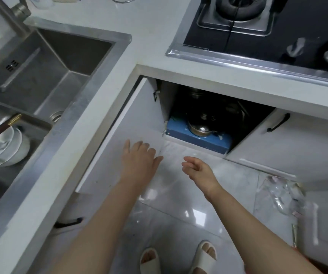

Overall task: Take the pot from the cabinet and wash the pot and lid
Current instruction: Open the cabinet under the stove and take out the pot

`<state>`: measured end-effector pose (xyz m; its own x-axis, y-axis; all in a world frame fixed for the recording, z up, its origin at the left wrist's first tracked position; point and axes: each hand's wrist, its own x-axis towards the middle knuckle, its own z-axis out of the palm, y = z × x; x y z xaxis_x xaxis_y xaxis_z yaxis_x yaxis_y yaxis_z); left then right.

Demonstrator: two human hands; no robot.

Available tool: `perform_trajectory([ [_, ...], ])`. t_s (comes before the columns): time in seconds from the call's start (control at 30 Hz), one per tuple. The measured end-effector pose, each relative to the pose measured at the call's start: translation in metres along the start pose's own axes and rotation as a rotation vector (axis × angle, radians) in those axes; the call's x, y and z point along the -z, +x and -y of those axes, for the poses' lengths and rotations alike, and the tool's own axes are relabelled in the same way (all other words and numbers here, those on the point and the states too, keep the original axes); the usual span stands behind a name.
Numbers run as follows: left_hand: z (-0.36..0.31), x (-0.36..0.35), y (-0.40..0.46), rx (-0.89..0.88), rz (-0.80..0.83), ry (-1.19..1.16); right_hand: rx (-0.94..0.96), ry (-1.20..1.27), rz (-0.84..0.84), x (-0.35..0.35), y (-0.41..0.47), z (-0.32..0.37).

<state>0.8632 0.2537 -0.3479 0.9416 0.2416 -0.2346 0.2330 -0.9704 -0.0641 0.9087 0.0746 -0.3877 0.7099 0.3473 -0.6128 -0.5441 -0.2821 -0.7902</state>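
Pot (201,129) and lid (204,117) sat inside the open cabinet (214,107) under the surface (151,46), the pot resting on a blue box (196,140) at the cabinet's front edge, with darker cookware behind it too dim to make out. The cabinet door (123,135) stood swung out to the left. Both hands reached forward toward the opening and held nothing: the left hand (139,157) was spread with its fingers straight, in front of the door's inner face, and the right hand (197,169) hung just beside it with its fingers loosely curled. Neither hand touched the pot. To the left, a steel sink (46,76) was set into the surface, with white bowls (3,147) and a dark utensil in its nearer basin. A stove (267,26) lay at upper right. Below, two feet in pale slippers (179,258) stood on the glossy tiled floor (179,204), and a crumpled clear plastic bag (281,194) lay to the right.
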Motion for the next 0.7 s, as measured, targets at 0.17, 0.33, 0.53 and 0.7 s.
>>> perform_trajectory([
  [0.17, -0.067, -0.016, 0.036, 0.059, 0.075, -0.256, -0.02, -0.058, -0.099, 0.062, 0.024, 0.003],
  [0.33, -0.113, -0.03, 0.072, 0.176, 0.202, -0.592, -0.037, -0.066, -0.195, 0.103, 0.054, 0.002],
  [0.53, -0.138, -0.045, 0.117, 0.183, 0.315, -0.671, -0.079, -0.051, -0.247, 0.117, 0.093, 0.0],
  [0.7, -0.14, -0.086, 0.169, 0.176, 0.407, -0.804, -0.13, -0.019, -0.314, 0.122, 0.142, -0.016],
])
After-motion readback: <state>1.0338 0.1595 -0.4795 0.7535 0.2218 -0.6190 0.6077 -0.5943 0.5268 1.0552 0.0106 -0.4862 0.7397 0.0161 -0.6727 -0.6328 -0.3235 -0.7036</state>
